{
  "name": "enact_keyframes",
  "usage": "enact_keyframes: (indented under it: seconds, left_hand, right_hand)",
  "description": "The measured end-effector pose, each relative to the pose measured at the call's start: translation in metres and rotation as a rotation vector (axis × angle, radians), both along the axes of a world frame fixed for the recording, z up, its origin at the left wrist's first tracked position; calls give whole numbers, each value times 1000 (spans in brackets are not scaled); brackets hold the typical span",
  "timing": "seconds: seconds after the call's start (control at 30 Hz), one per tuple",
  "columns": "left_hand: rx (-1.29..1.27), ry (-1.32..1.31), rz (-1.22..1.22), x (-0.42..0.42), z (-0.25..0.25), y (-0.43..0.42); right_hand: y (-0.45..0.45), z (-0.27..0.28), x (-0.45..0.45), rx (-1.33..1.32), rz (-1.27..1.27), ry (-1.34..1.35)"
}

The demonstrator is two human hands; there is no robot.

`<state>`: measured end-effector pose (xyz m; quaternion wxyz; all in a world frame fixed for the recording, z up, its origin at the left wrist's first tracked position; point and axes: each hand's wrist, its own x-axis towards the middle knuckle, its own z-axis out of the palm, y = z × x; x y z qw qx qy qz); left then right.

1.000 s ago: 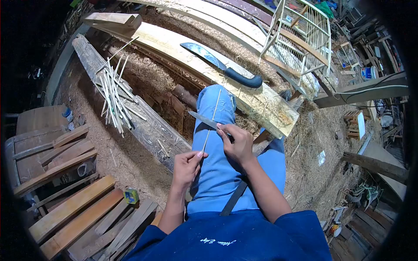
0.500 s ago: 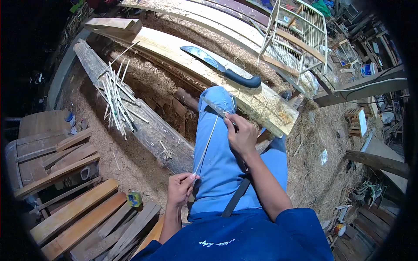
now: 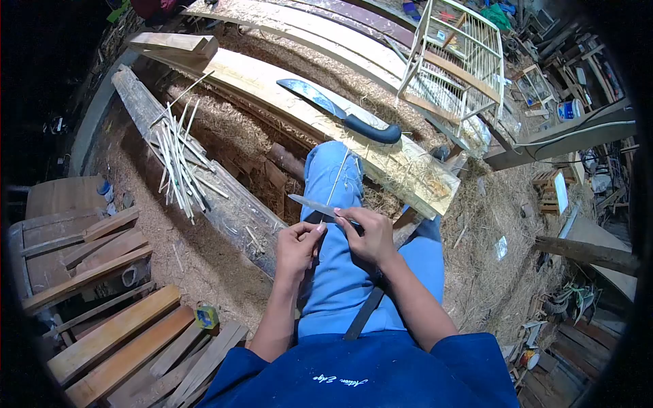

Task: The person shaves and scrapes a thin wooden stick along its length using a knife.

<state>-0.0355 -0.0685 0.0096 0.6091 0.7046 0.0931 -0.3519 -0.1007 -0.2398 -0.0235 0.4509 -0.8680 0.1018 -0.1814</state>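
Note:
My right hand [image 3: 369,236] is closed around a small knife, its pointed blade [image 3: 311,204] aimed left and lying across a thin stick. The handle is mostly hidden by the fingers. In my left hand [image 3: 296,251], thumb and fingers pinch the near end of that thin wooden stick [image 3: 337,178], which runs away from me over my blue-trousered knee [image 3: 326,156]. Both hands are close together above the thigh. A dark flat strip [image 3: 364,314] crosses my lap below the right hand; whether it joins the knife I cannot tell.
A large knife with a black handle [image 3: 373,129] lies on a pale timber beam [image 3: 415,163] beyond my knee. Several thin sticks [image 3: 178,163] are heaped on a weathered log [image 3: 238,211] at left. A slatted cage [image 3: 452,68] stands back right. Wood pieces [image 3: 112,333] lie lower left.
My left hand has moved up and right toward the knife, and the stick now points away past the blade. The right hand has come down slightly toward me, its blade turned flatter.

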Motion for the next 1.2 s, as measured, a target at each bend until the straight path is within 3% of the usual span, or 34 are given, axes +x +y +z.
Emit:
enact_keyframes:
  seconds: [0.33,0.8,0.97,1.2]
  left_hand:
    - [-76,-35,20,-17,-6,22]
    - [-38,7,-8,-51,8,66]
    - [-66,15,-15,-60,5,84]
    - [6,-41,15,-48,11,63]
  right_hand:
    - [7,4,0,-224,-5,19]
    - [3,-4,6,-266,-75,20]
    - [-17,-22,22,-258,-266,60]
    - [-15,-4,22,60,-212,89]
